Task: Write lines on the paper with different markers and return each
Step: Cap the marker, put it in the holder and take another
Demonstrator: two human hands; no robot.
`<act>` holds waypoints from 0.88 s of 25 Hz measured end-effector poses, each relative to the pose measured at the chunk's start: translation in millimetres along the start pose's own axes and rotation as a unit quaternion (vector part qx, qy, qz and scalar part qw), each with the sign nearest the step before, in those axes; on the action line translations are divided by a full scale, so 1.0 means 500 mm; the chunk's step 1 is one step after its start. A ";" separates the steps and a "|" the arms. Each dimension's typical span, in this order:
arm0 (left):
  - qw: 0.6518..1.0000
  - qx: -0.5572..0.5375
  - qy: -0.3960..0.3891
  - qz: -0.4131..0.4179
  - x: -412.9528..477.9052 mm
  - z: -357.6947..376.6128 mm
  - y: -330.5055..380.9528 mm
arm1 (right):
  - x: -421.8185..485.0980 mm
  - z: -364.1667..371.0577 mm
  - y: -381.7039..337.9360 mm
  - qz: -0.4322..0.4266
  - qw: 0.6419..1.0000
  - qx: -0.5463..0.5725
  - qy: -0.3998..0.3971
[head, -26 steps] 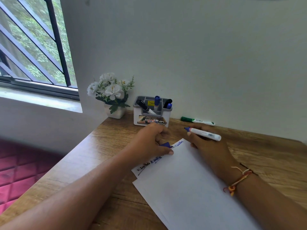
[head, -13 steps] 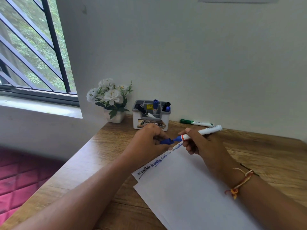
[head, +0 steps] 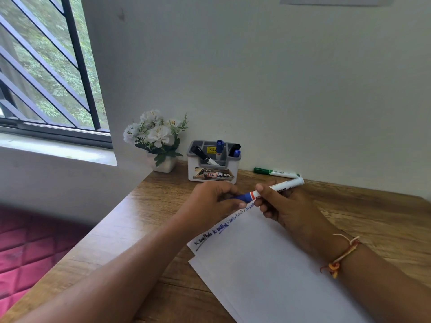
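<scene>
Blue marker (head: 275, 188): white barrel, orange-red band, blue cap (head: 242, 197) at its left end. It lies nearly level above the paper's top edge. The left hand (head: 214, 201) grips the cap and the right hand (head: 289, 206) grips the barrel.

Paper (head: 268, 264): white stacked sheets, flat on the tabletop (head: 151, 206), handwriting along the top edge.

Green marker (head: 276, 172): capped, lying flat by the wall.

Marker holder (head: 213, 176): grey-white, containing black and blue markers.
</scene>
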State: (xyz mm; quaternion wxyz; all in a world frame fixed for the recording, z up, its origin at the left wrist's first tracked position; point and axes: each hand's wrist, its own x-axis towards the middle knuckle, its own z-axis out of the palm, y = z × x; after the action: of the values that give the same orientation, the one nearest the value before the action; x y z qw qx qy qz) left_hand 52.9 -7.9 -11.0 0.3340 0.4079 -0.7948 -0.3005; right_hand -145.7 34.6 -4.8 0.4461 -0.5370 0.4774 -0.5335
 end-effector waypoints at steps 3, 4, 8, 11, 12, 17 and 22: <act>0.998 -0.057 -0.004 -0.011 0.001 0.001 0.006 | 0.000 -0.006 -0.006 -0.010 1.000 0.004 -0.025; 0.995 -0.093 -0.008 -0.021 0.000 -0.001 0.012 | 0.000 -0.009 -0.009 -0.015 0.999 0.005 -0.032; 0.984 -0.171 -0.024 -0.036 -0.003 -0.004 0.023 | -0.005 -0.017 -0.024 -0.042 0.997 -0.017 -0.059; 0.982 -0.184 -0.027 -0.034 -0.004 -0.005 0.021 | -0.005 -0.018 -0.025 -0.052 0.996 -0.042 -0.061; 0.984 -0.175 -0.020 -0.030 -0.005 -0.007 0.018 | -0.005 -0.016 -0.025 -0.048 0.995 -0.057 -0.063; 0.997 -0.015 0.076 0.000 0.005 -0.027 -0.004 | -0.002 -0.009 -0.032 0.021 0.993 -0.031 -0.114; 0.990 -0.015 0.133 0.039 0.005 -0.029 0.001 | 0.002 -0.025 -0.063 0.053 0.987 -0.099 -0.112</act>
State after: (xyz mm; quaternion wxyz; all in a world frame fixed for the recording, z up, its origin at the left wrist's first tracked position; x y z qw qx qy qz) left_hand 62.8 -12.8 -1.0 0.4545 0.4079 -0.7538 -0.2426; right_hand -157.2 38.7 27.1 0.4690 -0.6088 0.5025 -0.3960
